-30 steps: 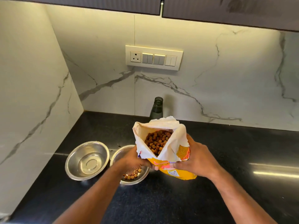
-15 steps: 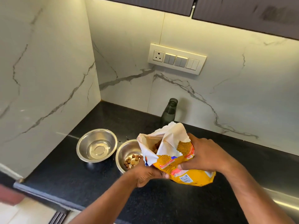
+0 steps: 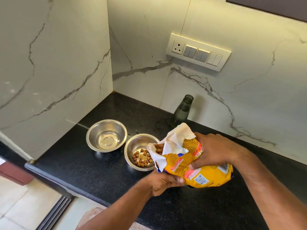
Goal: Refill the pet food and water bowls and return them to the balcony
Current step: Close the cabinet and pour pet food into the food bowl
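Two steel bowls stand on the black counter. The left bowl (image 3: 106,135) holds a little clear water. The right bowl (image 3: 140,151) has a scatter of brown kibble (image 3: 142,158) on its bottom. A yellow pet food bag (image 3: 187,165) is tipped sideways, its torn white mouth over the right bowl's rim, kibble showing at the opening. My left hand (image 3: 163,181) grips the bag from below near the mouth. My right hand (image 3: 210,151) grips it from above around the middle.
A dark green open bottle (image 3: 182,110) stands at the marble back wall behind the bag. A switch panel (image 3: 198,51) is mounted above it. The counter edge (image 3: 54,181) runs at the lower left, with pale floor tiles below.
The bag has tipped from upright to nearly lying, its mouth now over the right bowl. The view has swung left and down, showing the counter edge and the floor.
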Motion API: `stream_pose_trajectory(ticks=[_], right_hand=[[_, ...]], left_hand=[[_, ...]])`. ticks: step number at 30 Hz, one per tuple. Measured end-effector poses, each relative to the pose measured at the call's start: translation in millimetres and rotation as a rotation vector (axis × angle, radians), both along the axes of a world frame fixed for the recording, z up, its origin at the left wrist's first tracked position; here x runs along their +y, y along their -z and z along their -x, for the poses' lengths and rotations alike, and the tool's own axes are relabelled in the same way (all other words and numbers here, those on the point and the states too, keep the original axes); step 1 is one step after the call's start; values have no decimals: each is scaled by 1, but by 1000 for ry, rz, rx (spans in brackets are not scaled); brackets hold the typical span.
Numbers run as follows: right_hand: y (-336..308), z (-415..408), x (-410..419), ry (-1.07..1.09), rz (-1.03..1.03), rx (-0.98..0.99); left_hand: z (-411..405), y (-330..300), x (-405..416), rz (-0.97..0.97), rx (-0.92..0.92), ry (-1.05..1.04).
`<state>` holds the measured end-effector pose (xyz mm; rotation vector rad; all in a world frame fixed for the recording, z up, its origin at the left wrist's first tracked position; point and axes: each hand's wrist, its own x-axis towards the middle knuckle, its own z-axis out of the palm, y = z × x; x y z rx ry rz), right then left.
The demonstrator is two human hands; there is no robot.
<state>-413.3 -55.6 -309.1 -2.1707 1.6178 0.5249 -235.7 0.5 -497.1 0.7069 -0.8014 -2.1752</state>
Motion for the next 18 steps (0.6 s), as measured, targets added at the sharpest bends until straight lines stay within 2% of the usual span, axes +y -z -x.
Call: stream_pose_trajectory(ticks=[8, 18], right_hand=[[-6, -19, -15, -40, -64, 79], [-7, -35, -24, -39, -130, 142]], left_hand=[[5, 6, 8, -96, 116, -50], [4, 6, 13, -120, 195, -53]])
